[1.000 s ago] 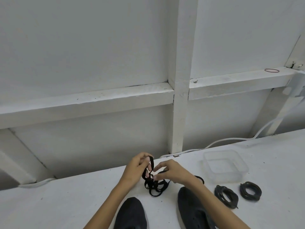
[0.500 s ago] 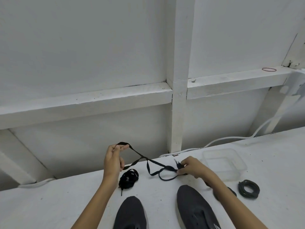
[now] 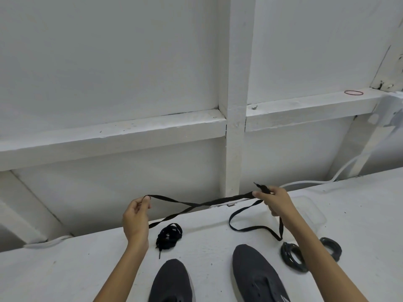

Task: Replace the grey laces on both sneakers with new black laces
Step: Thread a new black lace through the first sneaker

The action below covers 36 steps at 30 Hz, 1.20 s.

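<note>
A black lace point(image 3: 202, 203) is stretched in the air between my hands above the white table point(image 3: 65, 269). My left hand point(image 3: 136, 216) pinches its folded left end. My right hand point(image 3: 273, 200) pinches the right end, with both tips sticking up and a slack loop hanging down to the table. A second black lace point(image 3: 169, 235) lies bundled on the table between my arms. Two dark sneakers, the left sneaker point(image 3: 172, 282) and the right sneaker point(image 3: 258, 277), point away from me at the bottom edge. Two coiled grey laces point(image 3: 292, 257) point(image 3: 331, 247) lie to the right.
A clear plastic container point(image 3: 311, 212) stands behind my right arm. A white cable point(image 3: 305, 183) runs along the table's back edge. White wall beams rise behind the table, with a red rubber band point(image 3: 353, 92) on the ledge.
My hands have moved apart, pulling one black lace out straight from the bundle. The other lace has dropped onto the table. My right hand rose and moved right.
</note>
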{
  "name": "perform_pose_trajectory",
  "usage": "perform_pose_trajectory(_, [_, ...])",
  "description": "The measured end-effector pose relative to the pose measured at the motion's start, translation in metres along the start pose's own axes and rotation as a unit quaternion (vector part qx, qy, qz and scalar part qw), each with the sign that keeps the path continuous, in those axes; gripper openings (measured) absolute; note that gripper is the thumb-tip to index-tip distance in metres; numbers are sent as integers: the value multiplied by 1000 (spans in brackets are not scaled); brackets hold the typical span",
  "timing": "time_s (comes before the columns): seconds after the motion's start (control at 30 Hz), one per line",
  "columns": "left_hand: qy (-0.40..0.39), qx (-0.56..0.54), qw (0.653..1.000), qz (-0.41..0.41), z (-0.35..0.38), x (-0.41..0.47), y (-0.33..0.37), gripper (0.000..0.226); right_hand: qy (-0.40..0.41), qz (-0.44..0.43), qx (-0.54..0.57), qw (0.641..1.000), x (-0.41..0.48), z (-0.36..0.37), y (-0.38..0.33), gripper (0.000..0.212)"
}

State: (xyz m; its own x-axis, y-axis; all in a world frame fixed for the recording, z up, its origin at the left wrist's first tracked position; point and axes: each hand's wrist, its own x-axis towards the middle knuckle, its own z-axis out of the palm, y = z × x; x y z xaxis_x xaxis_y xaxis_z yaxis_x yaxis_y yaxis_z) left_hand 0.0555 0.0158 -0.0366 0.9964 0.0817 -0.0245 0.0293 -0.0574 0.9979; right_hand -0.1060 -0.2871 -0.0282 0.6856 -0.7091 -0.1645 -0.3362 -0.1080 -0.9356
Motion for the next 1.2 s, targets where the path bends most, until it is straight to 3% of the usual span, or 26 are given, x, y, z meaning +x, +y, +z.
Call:
perform_pose_trajectory(0.1, [13,36,999,-11,-4,4,-9,15,-8,-1,48,999,-1,-3,-1,24])
perform_pose_trajectory(0.23, [33,44,998,-14,-12,11,-15,19,39,1,85,996,0,-10,2,8])
perform_pose_trajectory(0.43, [11,4,997,-70,-12,4,-12,23,54,4,71,996,-1,-10,8,11])
perform_pose_trajectory(0.57, [-58,-35,994,-84,-6,-6,-4,25,-89,3,-22,996,-11,-3,-5,11])
perform_pose_trajectory(0.7, [-104,-40,991,-79,4,-15,12,23,-331,-39,-150,931,-30,4,-15,12])
perform_pose_trajectory(0.77, [-129,-46,988,-71,8,-18,21,24,-314,-47,-135,939,-31,14,-13,22])
perform_pose_trajectory(0.9, [-203,-69,975,-61,16,-30,39,27,-167,-108,-105,974,-19,45,-13,24])
perform_pose_trajectory(1.03, [-297,-81,949,-63,25,-50,61,25,-199,-194,-114,954,-25,87,-28,29])
perform_pose_trajectory(1.2, [-416,-96,902,-56,23,-66,83,24,-219,-212,-109,946,-26,126,-46,17])
